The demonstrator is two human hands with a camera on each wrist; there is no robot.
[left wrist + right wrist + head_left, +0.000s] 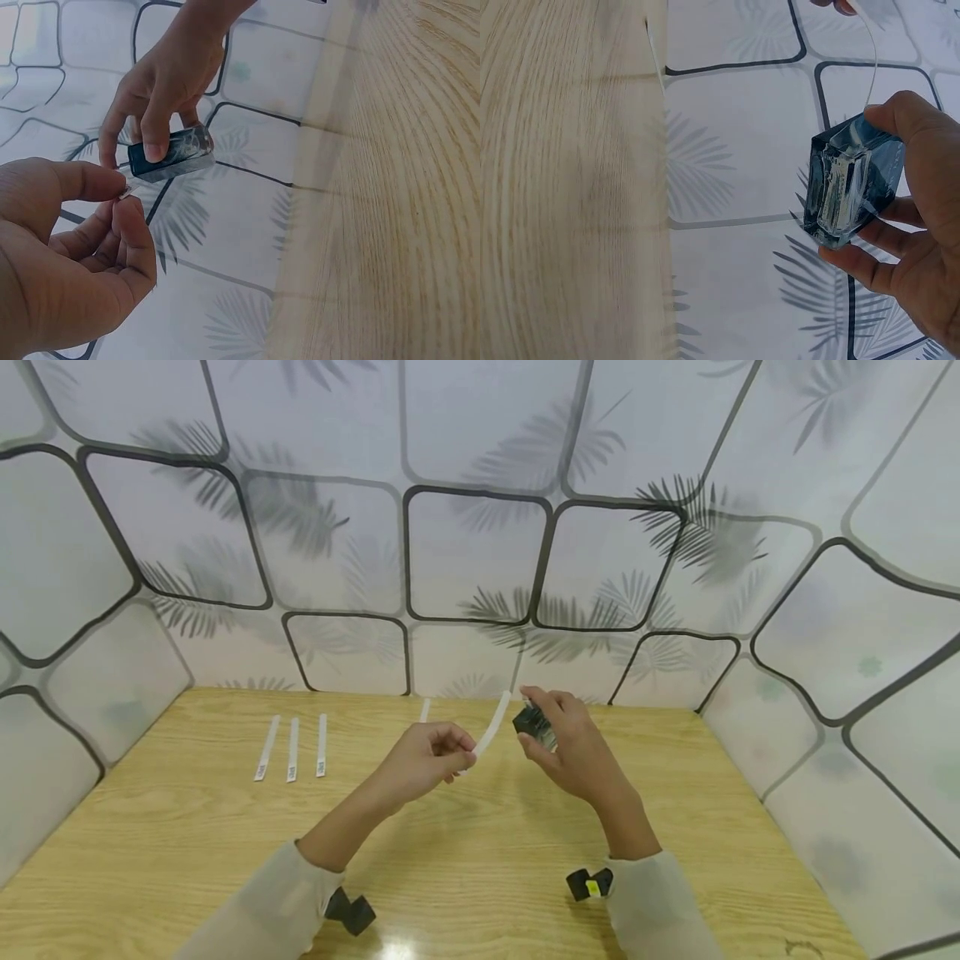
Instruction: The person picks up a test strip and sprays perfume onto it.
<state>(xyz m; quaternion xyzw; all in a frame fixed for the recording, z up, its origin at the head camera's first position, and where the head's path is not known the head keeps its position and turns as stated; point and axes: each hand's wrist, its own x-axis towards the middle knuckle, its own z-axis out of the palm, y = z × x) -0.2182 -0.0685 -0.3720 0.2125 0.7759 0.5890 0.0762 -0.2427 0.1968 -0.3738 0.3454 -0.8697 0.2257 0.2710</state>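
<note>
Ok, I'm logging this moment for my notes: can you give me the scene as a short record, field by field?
Left hand: pinches a white strip
Right hand: holds a glass bottle
Strip and bottle: apart in the head view
Surface: wood-grain table
On its left: three strips, side by side, printed at the near ends
Beyond the left hand: another strip, partly hidden
Backdrop: pale, with dark lines and leaf shapes

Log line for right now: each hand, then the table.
left hand: pinches white strip | right hand: holds glass bottle | table: three strips side by side, another strip beyond left hand
</note>
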